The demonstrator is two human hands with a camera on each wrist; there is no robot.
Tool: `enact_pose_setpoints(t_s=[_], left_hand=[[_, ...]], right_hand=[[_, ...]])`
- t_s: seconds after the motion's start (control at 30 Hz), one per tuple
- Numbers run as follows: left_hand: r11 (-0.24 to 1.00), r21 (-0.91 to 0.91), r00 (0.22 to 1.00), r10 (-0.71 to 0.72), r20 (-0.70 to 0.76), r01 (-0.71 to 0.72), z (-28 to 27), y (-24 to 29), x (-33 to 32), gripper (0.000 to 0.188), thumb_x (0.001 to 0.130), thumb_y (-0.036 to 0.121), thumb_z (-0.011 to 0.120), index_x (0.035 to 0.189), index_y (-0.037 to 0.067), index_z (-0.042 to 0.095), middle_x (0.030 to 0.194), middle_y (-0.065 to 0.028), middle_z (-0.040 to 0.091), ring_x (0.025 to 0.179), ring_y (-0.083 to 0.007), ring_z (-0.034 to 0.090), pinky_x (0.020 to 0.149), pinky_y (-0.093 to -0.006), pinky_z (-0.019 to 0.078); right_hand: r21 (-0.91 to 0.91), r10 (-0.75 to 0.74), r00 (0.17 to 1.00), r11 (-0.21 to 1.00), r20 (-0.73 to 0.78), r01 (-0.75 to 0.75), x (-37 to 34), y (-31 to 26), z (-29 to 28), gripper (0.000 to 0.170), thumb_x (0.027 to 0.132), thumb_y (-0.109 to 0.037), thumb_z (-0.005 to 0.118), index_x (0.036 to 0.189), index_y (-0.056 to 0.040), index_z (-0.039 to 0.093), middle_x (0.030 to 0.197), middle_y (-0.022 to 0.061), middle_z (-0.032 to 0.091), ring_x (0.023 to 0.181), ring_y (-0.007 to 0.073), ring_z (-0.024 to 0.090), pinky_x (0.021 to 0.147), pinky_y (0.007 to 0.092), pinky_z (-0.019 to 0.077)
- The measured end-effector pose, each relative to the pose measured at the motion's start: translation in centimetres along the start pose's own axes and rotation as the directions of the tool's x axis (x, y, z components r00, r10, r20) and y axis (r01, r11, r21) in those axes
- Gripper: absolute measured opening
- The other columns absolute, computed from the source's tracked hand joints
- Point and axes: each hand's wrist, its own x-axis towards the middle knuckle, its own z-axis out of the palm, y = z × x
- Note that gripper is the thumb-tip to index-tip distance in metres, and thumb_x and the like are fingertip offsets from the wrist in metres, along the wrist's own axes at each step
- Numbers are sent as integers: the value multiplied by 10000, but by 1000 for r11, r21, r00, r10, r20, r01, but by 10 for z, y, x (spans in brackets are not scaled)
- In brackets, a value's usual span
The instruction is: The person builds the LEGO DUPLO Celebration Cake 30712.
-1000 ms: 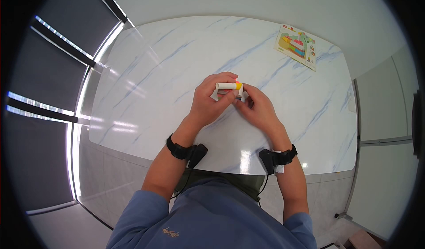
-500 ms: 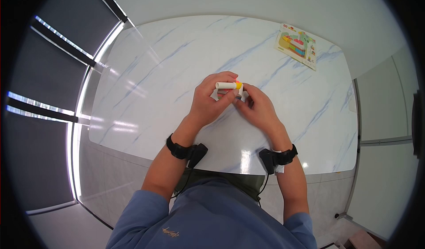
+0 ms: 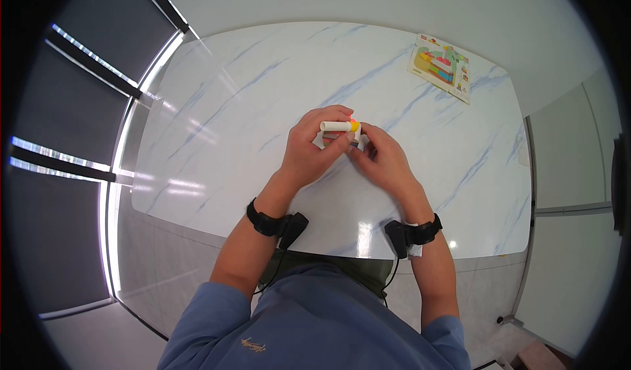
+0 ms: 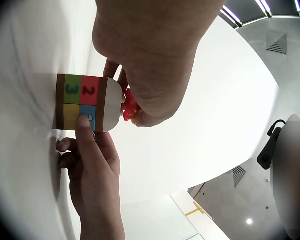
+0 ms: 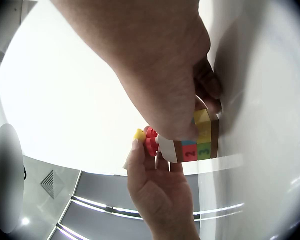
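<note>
A small block cake with numbered red, green, yellow and blue blocks (image 4: 73, 90), brown layers and a white top (image 4: 112, 105) stands on the table between my hands. Red pieces (image 4: 130, 104) sit on the white top. My left hand (image 3: 314, 148) pinches a yellow piece (image 3: 355, 126) that has a white tube (image 3: 334, 126) lying sideways from it, above the cake. With thumb and fingers, my right hand (image 3: 384, 161) grips the side of the cake; in the left wrist view its thumb lies on the blue block. My palms hide part of the cake in the head view.
A picture booklet (image 3: 439, 69) lies at the back right of the marble table (image 3: 263, 87). Black cameras are strapped to both wrists, with cables hanging over the table's front edge.
</note>
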Motion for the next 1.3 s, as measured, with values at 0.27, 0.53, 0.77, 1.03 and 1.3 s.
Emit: enact_pose_setpoints(t_s=[0.27, 0.53, 0.77, 1.03, 1.3], left_hand=[[1000, 4, 1000, 9, -7, -9, 1, 0, 0, 234, 915, 15, 741, 1145, 49, 714, 1279, -112, 704, 1106, -197, 685, 939, -328, 553], [999, -30, 999, -28, -26, 27, 2, 1, 0, 222, 895, 79, 773, 1112, 84, 730, 1247, -99, 723, 1128, -243, 680, 941, -358, 555], [1000, 2, 1000, 5, -3, -5, 1, 1, 1, 235, 911, 12, 742, 1142, 48, 717, 1279, -117, 704, 1109, -198, 685, 941, -331, 553], [1000, 8, 1000, 18, -1, -18, 1, 0, 1, 237, 912, 15, 743, 1145, 48, 717, 1282, -122, 704, 1118, -203, 686, 944, -332, 554], [1000, -10, 1000, 5, 0, -5, 1, -2, 0, 241, 917, 17, 740, 1154, 47, 714, 1284, -122, 702, 1127, -204, 683, 949, -332, 553]], right_hand=[[-14, -5, 1000, 1000, 2, 5, 0, 1, 0, 384, 913, -209, 750, 1244, -50, 639, 976, 99, 675, 731, 215, 624, 690, 346, 519], [-14, 11, 1000, 1000, 7, -11, 0, -1, -1, 393, 911, -204, 749, 1258, -56, 640, 990, 98, 682, 741, 215, 627, 697, 348, 520], [-9, 7, 1000, 1000, 2, -7, 0, 0, 0, 410, 910, -203, 750, 1277, -59, 640, 997, 98, 684, 742, 215, 628, 698, 349, 521], [-7, 25, 1000, 1000, 8, -25, 0, -2, -1, 412, 911, -206, 749, 1281, -59, 641, 997, 96, 682, 738, 213, 625, 696, 348, 519], [-17, 21, 1000, 1000, 11, -21, 0, -2, -1, 408, 915, -202, 744, 1283, -60, 640, 1008, 97, 687, 738, 214, 624, 697, 347, 520]])
